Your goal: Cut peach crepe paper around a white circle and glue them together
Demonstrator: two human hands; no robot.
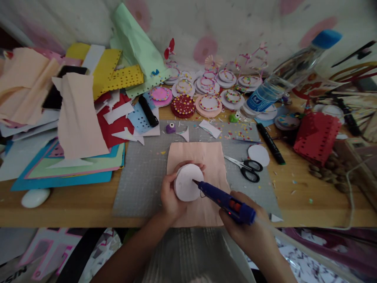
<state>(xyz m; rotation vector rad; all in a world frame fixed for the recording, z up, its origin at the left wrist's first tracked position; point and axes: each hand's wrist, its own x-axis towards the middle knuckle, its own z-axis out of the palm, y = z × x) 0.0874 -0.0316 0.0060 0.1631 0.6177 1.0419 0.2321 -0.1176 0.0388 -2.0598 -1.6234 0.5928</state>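
Observation:
My left hand [171, 192] is closed around the edge of a round white paper disc [187, 183], its flat face turned up. In my right hand [250, 228] is a blue hot glue gun [226, 199], with a small red light glowing on its body. The gun's dark nozzle points left at the disc's face, near its middle; whether it touches cannot be made out. Under both lies a peach crepe paper sheet [212, 161] on a grey cutting mat [141, 184].
Black-handled scissors [250, 169] lie right of the sheet beside a white paper circle [258, 155]. Decorated paper discs [183, 105] crowd the back. A leaning water bottle [265, 94] and a red punched-paper holder [318, 133] stand right. Coloured papers [67, 169] pile up left.

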